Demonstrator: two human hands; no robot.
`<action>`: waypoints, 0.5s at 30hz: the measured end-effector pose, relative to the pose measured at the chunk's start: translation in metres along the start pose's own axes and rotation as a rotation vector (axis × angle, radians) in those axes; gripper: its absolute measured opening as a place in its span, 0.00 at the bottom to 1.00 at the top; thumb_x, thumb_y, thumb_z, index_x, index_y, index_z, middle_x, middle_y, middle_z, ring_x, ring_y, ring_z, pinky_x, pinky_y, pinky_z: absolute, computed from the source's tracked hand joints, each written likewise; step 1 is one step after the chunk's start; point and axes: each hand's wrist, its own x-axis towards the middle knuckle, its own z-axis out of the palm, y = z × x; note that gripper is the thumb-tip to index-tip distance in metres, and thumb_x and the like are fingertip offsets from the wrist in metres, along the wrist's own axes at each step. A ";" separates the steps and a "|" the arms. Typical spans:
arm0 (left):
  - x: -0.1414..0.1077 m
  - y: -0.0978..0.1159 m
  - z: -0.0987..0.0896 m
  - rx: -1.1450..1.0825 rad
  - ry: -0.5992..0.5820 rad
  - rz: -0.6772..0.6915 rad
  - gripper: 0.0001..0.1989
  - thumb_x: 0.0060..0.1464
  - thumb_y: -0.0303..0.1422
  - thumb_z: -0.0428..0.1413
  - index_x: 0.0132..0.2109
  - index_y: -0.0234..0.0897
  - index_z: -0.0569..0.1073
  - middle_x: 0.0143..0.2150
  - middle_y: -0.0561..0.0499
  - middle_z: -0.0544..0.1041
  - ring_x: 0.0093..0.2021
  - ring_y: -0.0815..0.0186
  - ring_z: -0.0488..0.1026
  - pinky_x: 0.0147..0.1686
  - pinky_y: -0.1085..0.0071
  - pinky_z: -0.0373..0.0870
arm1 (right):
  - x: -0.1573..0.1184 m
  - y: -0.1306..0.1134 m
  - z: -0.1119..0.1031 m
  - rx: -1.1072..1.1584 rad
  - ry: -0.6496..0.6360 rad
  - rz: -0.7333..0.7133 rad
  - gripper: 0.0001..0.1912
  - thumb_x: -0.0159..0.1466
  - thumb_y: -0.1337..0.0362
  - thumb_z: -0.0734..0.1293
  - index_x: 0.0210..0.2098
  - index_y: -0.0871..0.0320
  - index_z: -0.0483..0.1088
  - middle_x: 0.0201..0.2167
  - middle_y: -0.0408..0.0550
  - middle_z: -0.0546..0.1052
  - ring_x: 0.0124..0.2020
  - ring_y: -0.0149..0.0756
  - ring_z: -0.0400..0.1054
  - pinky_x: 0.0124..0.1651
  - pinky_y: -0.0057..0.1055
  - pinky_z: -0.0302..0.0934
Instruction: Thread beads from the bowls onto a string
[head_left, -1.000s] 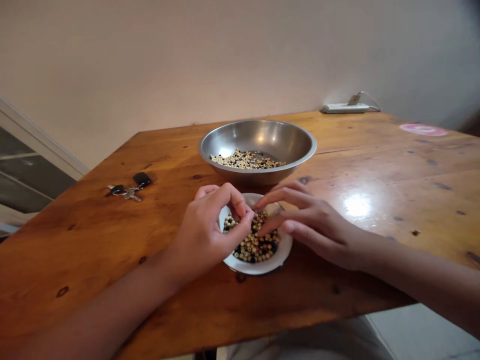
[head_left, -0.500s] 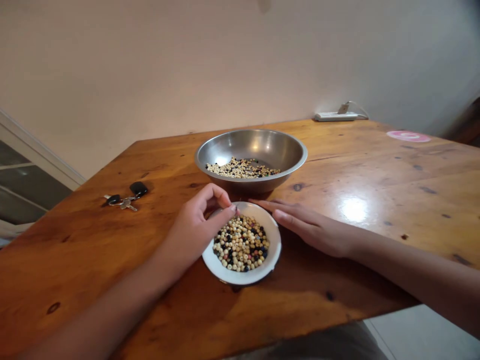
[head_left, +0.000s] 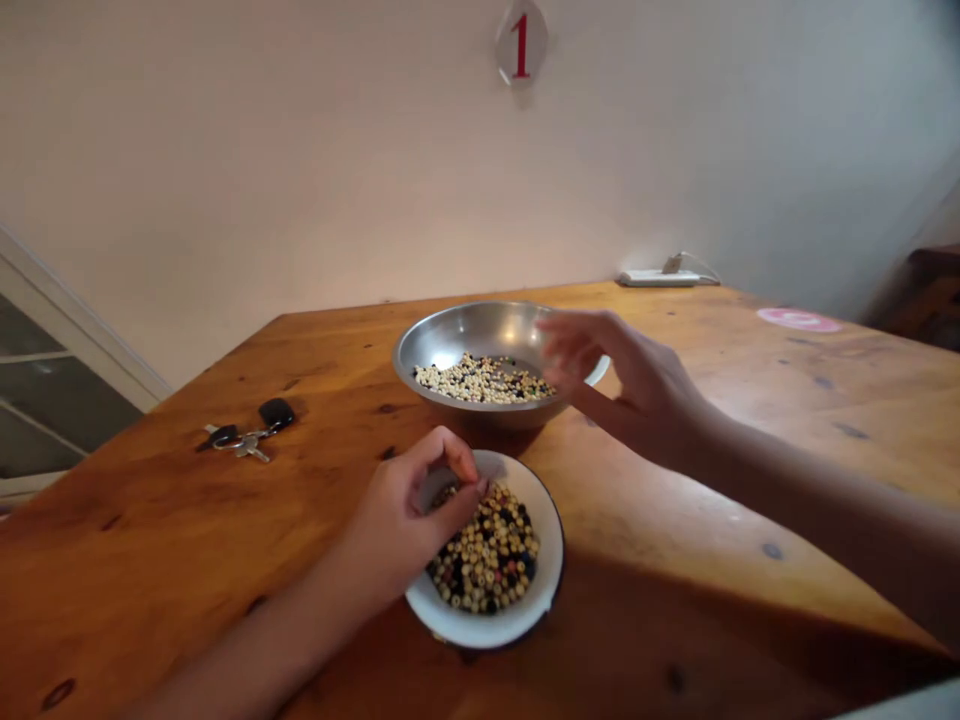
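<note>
A white bowl with a dark rim holds a mix of pale, black and reddish beads. Over its upper left side is my left hand, thumb and forefinger pinched together; whatever is between the fingertips is too small to make out. Behind the bowl stands a wide steel basin with pale and dark beads across its bottom. My right hand hangs over the basin's right edge, fingers apart and slightly blurred, with nothing visible in them.
Keys with black fobs lie on the wooden table at the left. A white power strip sits at the back edge, and a pink round sticker is at the right. A "1" sign hangs on the wall.
My right hand has lifted from beside the white bowl and moved forward over the basin's right edge. My left hand keeps its pinch over the bowl. The view has tilted up.
</note>
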 end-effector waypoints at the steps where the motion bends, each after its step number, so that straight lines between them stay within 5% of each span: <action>1: 0.000 0.000 0.000 0.000 -0.006 0.001 0.08 0.51 0.35 0.55 0.31 0.38 0.64 0.28 0.54 0.71 0.31 0.69 0.70 0.32 0.73 0.66 | 0.017 0.007 0.003 -0.029 -0.055 0.031 0.23 0.62 0.57 0.64 0.56 0.55 0.62 0.45 0.53 0.74 0.42 0.40 0.69 0.43 0.38 0.65; 3: 0.001 0.000 0.000 0.019 0.001 0.005 0.07 0.50 0.34 0.55 0.30 0.38 0.64 0.29 0.54 0.72 0.32 0.68 0.70 0.34 0.72 0.66 | 0.049 0.024 0.016 -0.083 -0.277 0.105 0.30 0.60 0.51 0.64 0.59 0.57 0.61 0.56 0.58 0.68 0.53 0.48 0.65 0.52 0.47 0.61; 5: 0.001 0.001 0.000 0.019 -0.002 0.000 0.07 0.50 0.34 0.55 0.30 0.38 0.65 0.29 0.53 0.72 0.32 0.68 0.71 0.33 0.72 0.66 | 0.074 0.040 0.035 -0.089 -0.395 0.125 0.32 0.55 0.46 0.67 0.54 0.58 0.68 0.55 0.60 0.69 0.55 0.54 0.63 0.55 0.52 0.58; 8: 0.000 0.001 0.000 -0.021 -0.014 0.001 0.07 0.49 0.34 0.55 0.30 0.38 0.65 0.29 0.53 0.73 0.31 0.68 0.71 0.33 0.71 0.67 | 0.090 0.055 0.065 -0.031 -0.599 0.130 0.30 0.56 0.45 0.65 0.46 0.62 0.74 0.48 0.57 0.76 0.52 0.44 0.69 0.54 0.37 0.61; 11: -0.001 0.002 0.001 -0.038 -0.010 0.013 0.06 0.49 0.33 0.55 0.30 0.38 0.65 0.29 0.53 0.73 0.31 0.68 0.70 0.32 0.71 0.66 | 0.089 0.055 0.085 0.012 -0.653 0.080 0.32 0.59 0.44 0.60 0.45 0.68 0.74 0.43 0.56 0.78 0.47 0.34 0.72 0.47 0.24 0.63; 15: 0.000 0.002 0.003 -0.058 0.004 0.031 0.05 0.47 0.30 0.55 0.29 0.38 0.65 0.28 0.54 0.71 0.31 0.68 0.69 0.32 0.73 0.64 | 0.084 0.043 0.088 0.073 -0.614 0.025 0.26 0.56 0.48 0.66 0.39 0.67 0.77 0.38 0.55 0.80 0.39 0.29 0.74 0.36 0.19 0.64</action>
